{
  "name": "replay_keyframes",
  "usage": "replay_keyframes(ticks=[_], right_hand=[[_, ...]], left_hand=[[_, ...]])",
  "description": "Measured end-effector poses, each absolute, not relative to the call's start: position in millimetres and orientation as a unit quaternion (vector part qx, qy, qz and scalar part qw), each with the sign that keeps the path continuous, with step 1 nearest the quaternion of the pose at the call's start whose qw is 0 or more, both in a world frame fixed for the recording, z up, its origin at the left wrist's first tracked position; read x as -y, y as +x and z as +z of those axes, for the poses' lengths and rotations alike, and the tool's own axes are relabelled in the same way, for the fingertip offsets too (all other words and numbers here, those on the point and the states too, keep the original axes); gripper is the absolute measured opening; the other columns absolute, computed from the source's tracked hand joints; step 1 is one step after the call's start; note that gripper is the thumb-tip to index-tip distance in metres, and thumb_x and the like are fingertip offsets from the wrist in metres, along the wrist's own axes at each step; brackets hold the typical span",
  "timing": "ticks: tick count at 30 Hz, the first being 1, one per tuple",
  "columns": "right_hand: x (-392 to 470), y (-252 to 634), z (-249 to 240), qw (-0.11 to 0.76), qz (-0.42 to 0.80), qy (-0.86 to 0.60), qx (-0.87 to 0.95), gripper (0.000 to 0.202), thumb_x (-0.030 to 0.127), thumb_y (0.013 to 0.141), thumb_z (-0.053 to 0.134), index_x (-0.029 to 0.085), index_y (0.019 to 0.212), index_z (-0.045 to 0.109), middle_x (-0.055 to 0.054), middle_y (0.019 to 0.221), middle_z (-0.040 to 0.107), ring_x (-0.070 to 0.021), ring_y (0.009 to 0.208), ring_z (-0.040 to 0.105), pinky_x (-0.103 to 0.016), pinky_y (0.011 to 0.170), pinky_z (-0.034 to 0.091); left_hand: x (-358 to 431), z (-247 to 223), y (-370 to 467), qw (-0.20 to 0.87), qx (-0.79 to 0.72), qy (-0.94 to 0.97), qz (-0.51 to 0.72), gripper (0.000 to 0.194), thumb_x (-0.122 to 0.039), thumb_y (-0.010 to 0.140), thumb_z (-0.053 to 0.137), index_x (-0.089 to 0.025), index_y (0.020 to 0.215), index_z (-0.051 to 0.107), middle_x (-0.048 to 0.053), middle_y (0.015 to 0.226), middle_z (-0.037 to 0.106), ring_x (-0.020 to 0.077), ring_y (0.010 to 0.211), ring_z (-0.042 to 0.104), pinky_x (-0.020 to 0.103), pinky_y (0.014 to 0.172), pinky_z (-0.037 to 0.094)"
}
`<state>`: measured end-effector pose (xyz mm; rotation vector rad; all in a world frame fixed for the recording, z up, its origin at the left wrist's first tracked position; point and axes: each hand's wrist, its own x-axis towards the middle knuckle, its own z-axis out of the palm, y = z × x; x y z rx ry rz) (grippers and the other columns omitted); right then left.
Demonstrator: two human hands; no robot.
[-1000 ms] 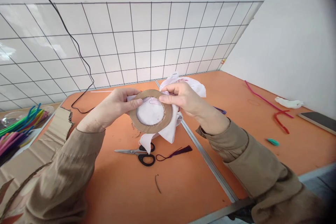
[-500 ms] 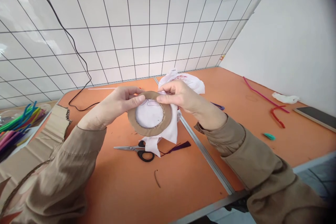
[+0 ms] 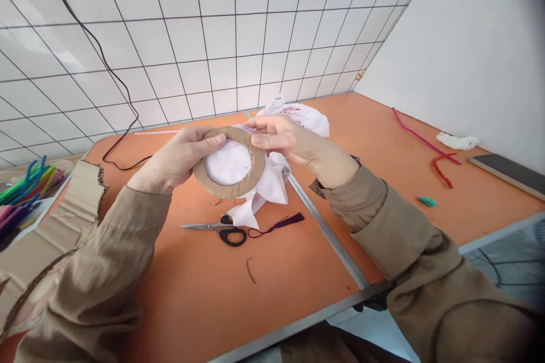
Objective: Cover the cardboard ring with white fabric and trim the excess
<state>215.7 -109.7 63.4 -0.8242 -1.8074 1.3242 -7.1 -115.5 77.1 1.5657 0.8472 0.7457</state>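
A flat cardboard ring (image 3: 254,173) is held up above the orange table, with white cloth (image 3: 229,163) behind it that shows through the hole and hangs out below at the right. My left hand (image 3: 189,153) pinches the ring's upper left, thumb on the front. At the upper right my right hand (image 3: 283,139) grips the ring's edge, thumb in front and fingers behind, with some cloth there. Faint pen lines show on the cloth inside the hole. Scissors (image 3: 232,235) with black handles lie below, a cloth corner touching them. Beside them rests a purple tassel (image 3: 289,221).
Torn corrugated cardboard (image 3: 63,210) and a bundle of coloured pipe cleaners (image 3: 29,181) are on the left. A white plastic bag (image 3: 313,119) sits behind my right hand. Farther right lie a red pipe cleaner (image 3: 440,170), a green piece (image 3: 427,201) and a dark phone-like slab (image 3: 511,173).
My view has tipped down a little. Both hands still hold the ring, now slightly turned and farther left, and my right hand has slid along its edge toward the right.
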Motion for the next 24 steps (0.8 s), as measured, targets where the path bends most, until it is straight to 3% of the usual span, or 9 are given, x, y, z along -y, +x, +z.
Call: replay_keyframes(ticks=[3, 7, 12, 19, 24], right_hand=[[106.1, 218.0, 59.9, 0.334, 0.58, -0.294, 0.682, 0.03, 0.042, 0.071, 0.08, 0.025, 0.093, 0.069, -0.003, 0.095, 0.07, -0.0209, 0.09, 0.067, -0.029, 0.069, 0.056], [104.2, 218.4, 56.1, 0.338, 0.587, -0.313, 0.665, 0.029, 0.044, 0.069, 0.081, 0.024, 0.085, 0.068, -0.002, 0.088, 0.07, -0.0207, 0.084, 0.068, -0.03, 0.067, 0.057], [104.5, 216.1, 56.5, 0.346, 0.616, -0.288, 0.647, 0.037, 0.051, 0.065, 0.082, 0.021, 0.079, 0.065, -0.003, 0.082, 0.07, -0.0202, 0.079, 0.068, -0.029, 0.064, 0.058], [109.9, 214.8, 62.3, 0.351, 0.607, -0.316, 0.639, 0.034, 0.045, 0.065, 0.084, 0.019, 0.069, 0.063, 0.0, 0.062, 0.061, -0.0156, 0.064, 0.062, -0.024, 0.052, 0.05], [112.4, 214.8, 63.9, 0.356, 0.608, -0.32, 0.634, 0.029, 0.041, 0.07, 0.082, 0.018, 0.068, 0.063, 0.0, 0.063, 0.061, -0.0141, 0.064, 0.061, -0.024, 0.053, 0.046]], left_hand=[[112.4, 75.4, -8.3, 0.575, -0.374, 0.643, 0.34, 0.025, -0.037, 0.084, 0.067, -0.016, 0.096, 0.076, 0.006, 0.089, 0.075, 0.0223, 0.084, 0.067, 0.03, 0.069, 0.052], [109.0, 72.1, -6.2, 0.596, -0.389, 0.609, 0.35, 0.03, -0.041, 0.079, 0.072, -0.015, 0.094, 0.076, 0.009, 0.09, 0.076, 0.0247, 0.085, 0.068, 0.031, 0.068, 0.054], [106.0, 68.6, -4.2, 0.62, -0.406, 0.566, 0.362, 0.029, -0.039, 0.08, 0.071, -0.014, 0.093, 0.076, 0.01, 0.087, 0.075, 0.025, 0.089, 0.069, 0.033, 0.077, 0.055], [108.5, 70.7, -3.7, 0.608, -0.407, 0.584, 0.351, 0.028, -0.041, 0.084, 0.067, -0.015, 0.092, 0.074, 0.007, 0.09, 0.075, 0.0227, 0.09, 0.067, 0.033, 0.078, 0.054], [108.6, 71.4, -4.3, 0.615, -0.404, 0.585, 0.341, 0.026, -0.04, 0.085, 0.066, -0.016, 0.092, 0.074, 0.005, 0.089, 0.075, 0.0225, 0.091, 0.066, 0.031, 0.074, 0.053]])
